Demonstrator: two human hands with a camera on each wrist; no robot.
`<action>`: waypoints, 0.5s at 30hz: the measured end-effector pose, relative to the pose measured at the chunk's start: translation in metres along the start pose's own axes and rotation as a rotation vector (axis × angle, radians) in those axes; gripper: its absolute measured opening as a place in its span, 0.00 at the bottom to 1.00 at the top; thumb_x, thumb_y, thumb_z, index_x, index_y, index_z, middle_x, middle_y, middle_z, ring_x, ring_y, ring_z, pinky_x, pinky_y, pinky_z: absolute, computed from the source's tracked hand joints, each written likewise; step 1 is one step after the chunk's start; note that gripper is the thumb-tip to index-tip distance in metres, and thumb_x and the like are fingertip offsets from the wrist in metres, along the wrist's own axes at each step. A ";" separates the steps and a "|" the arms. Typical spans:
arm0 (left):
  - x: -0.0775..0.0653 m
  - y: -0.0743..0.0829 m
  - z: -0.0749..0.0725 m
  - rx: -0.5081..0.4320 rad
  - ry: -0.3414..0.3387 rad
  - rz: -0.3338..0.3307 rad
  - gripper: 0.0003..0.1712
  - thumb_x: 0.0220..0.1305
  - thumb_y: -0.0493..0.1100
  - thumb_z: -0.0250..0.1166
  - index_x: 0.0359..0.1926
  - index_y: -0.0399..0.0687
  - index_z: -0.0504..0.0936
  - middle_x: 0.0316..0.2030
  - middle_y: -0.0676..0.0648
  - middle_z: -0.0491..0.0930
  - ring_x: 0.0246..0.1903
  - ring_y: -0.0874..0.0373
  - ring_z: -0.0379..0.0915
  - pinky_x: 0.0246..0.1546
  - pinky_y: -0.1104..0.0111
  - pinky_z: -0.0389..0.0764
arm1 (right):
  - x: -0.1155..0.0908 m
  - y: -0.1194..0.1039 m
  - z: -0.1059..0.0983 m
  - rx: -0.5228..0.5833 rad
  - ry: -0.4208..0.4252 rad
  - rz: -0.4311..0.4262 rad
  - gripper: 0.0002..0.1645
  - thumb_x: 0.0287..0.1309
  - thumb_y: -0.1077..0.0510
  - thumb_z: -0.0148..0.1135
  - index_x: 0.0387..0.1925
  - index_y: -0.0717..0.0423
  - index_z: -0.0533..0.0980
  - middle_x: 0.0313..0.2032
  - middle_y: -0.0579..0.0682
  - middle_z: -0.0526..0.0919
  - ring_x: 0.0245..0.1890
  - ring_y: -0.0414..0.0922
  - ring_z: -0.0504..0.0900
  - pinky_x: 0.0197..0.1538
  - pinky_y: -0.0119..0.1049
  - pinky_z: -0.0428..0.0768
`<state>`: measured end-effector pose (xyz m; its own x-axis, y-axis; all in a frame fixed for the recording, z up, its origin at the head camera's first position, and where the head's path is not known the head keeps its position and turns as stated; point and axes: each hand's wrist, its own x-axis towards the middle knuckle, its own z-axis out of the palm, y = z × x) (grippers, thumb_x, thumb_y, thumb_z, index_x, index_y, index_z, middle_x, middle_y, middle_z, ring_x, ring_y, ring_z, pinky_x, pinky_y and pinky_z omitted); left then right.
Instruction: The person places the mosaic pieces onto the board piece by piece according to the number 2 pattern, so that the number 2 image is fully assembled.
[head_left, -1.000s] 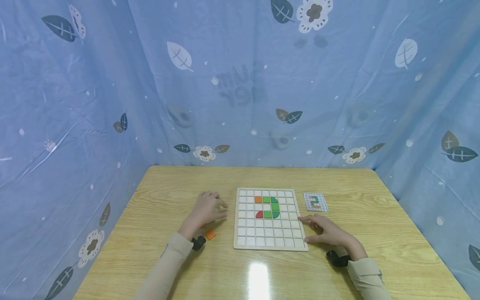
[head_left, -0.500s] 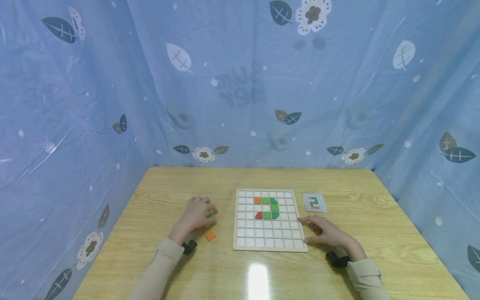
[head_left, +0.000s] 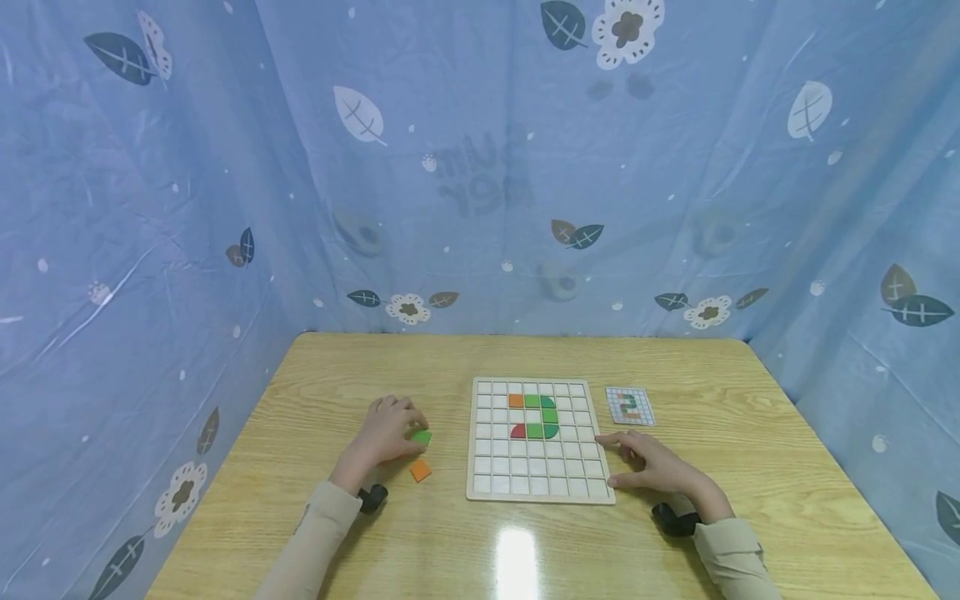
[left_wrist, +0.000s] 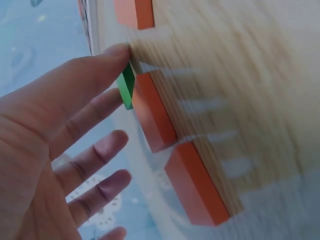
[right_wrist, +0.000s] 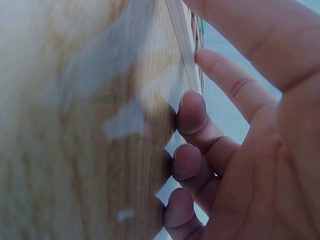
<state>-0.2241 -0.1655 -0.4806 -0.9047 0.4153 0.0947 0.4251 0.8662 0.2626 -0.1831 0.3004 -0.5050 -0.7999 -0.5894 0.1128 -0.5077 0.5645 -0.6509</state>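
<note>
Left grip [head_left: 385, 433] has shifted left, farther from board [head_left: 538, 483], since second ago; green tile [head_left: 422, 437] now shows at fingertips. Likely means you have that tile in hand, left of board, not on grid. Your grip narrow, thumb and forefinger pinching tile; whether clear of table [head_left: 442, 542], cannot tell. Orange tile [head_left: 421, 471] lies just nearer. Your right grip [head_left: 651, 462] spread, touching board's right edge.

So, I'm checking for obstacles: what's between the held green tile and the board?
Between the tile and board, the head view shows bare table.
</note>
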 end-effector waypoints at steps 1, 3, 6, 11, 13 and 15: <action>0.000 0.000 -0.001 -0.001 -0.001 -0.002 0.18 0.44 0.54 0.74 0.37 0.58 0.84 0.36 0.55 0.72 0.43 0.52 0.65 0.59 0.43 0.58 | 0.000 -0.001 0.000 0.002 0.000 -0.004 0.37 0.49 0.48 0.68 0.59 0.58 0.69 0.30 0.47 0.69 0.30 0.38 0.63 0.29 0.29 0.63; -0.001 0.000 -0.001 -0.002 0.004 0.000 0.17 0.44 0.53 0.74 0.37 0.58 0.84 0.36 0.55 0.72 0.43 0.51 0.66 0.59 0.42 0.58 | 0.001 -0.002 -0.001 0.005 0.001 -0.009 0.37 0.48 0.49 0.69 0.58 0.59 0.69 0.30 0.48 0.69 0.29 0.40 0.63 0.28 0.30 0.63; -0.002 -0.001 -0.001 0.007 0.009 0.012 0.15 0.44 0.53 0.74 0.35 0.58 0.84 0.36 0.55 0.73 0.44 0.51 0.66 0.60 0.42 0.57 | 0.001 -0.005 -0.001 0.006 0.002 -0.007 0.36 0.48 0.52 0.69 0.58 0.61 0.69 0.30 0.49 0.69 0.29 0.43 0.63 0.28 0.31 0.63; 0.001 -0.002 0.001 0.037 0.030 0.042 0.15 0.43 0.55 0.74 0.34 0.59 0.85 0.35 0.56 0.74 0.45 0.52 0.67 0.62 0.44 0.54 | 0.000 -0.012 -0.001 0.001 0.007 -0.004 0.35 0.47 0.57 0.70 0.57 0.66 0.69 0.30 0.53 0.70 0.29 0.47 0.64 0.27 0.33 0.63; 0.003 -0.001 0.002 0.052 0.033 0.050 0.14 0.43 0.56 0.73 0.33 0.60 0.85 0.35 0.57 0.74 0.44 0.53 0.67 0.63 0.44 0.54 | 0.000 -0.012 -0.002 -0.002 0.005 -0.001 0.35 0.48 0.56 0.70 0.57 0.65 0.69 0.30 0.52 0.70 0.29 0.46 0.64 0.27 0.32 0.63; 0.004 0.000 0.003 0.065 0.031 0.054 0.15 0.44 0.57 0.73 0.33 0.60 0.85 0.35 0.57 0.74 0.44 0.54 0.67 0.63 0.44 0.54 | 0.000 -0.008 -0.001 0.001 0.003 0.000 0.36 0.48 0.53 0.69 0.58 0.62 0.69 0.31 0.50 0.70 0.30 0.43 0.64 0.28 0.31 0.63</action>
<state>-0.2280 -0.1630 -0.4827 -0.8803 0.4543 0.1370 0.4736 0.8592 0.1938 -0.1798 0.2963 -0.4994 -0.8010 -0.5876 0.1148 -0.5073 0.5642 -0.6514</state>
